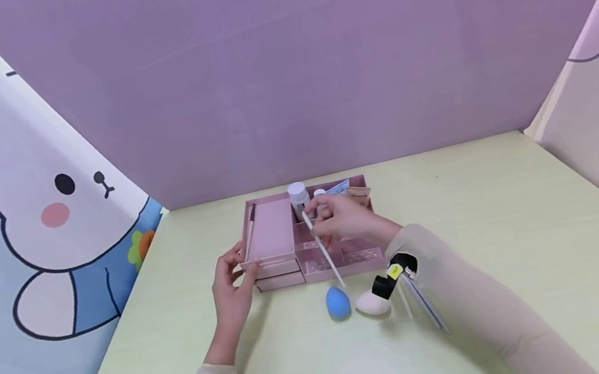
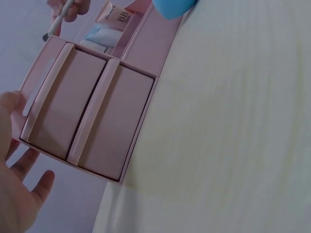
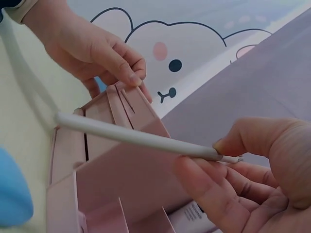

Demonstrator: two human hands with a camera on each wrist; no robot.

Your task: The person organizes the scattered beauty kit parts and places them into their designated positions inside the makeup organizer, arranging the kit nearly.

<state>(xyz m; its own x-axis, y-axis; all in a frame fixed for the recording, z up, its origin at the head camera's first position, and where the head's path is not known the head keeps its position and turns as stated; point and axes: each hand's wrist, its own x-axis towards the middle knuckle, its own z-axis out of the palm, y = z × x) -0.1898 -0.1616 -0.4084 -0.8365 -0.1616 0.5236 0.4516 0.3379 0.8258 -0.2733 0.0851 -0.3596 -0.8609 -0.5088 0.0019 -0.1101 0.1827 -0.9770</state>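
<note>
My right hand [image 1: 342,216] pinches a slim white makeup brush [image 3: 131,136] between thumb and fingers, above the middle compartments of a pink makeup organizer [image 1: 283,267]. In the left wrist view the brush's small dark bristle end [image 2: 47,36] shows beside the fingers. At the organizer's front left corner, my left hand [image 1: 234,282] grips the edge, thumb on the front and fingers along the side. Another brush [image 1: 250,231] with a dark end lies on the organizer's flat top. White bottles [image 1: 297,195] and tubes [image 1: 359,194] stand in its back compartments.
In front of the organizer, a blue makeup sponge [image 1: 338,303] and a pale pink sponge [image 1: 373,303] lie on the table [image 1: 518,231]. Several slender sticks [image 1: 426,304] lie partly under the right forearm. A purple backdrop [image 1: 316,66] rises behind the table.
</note>
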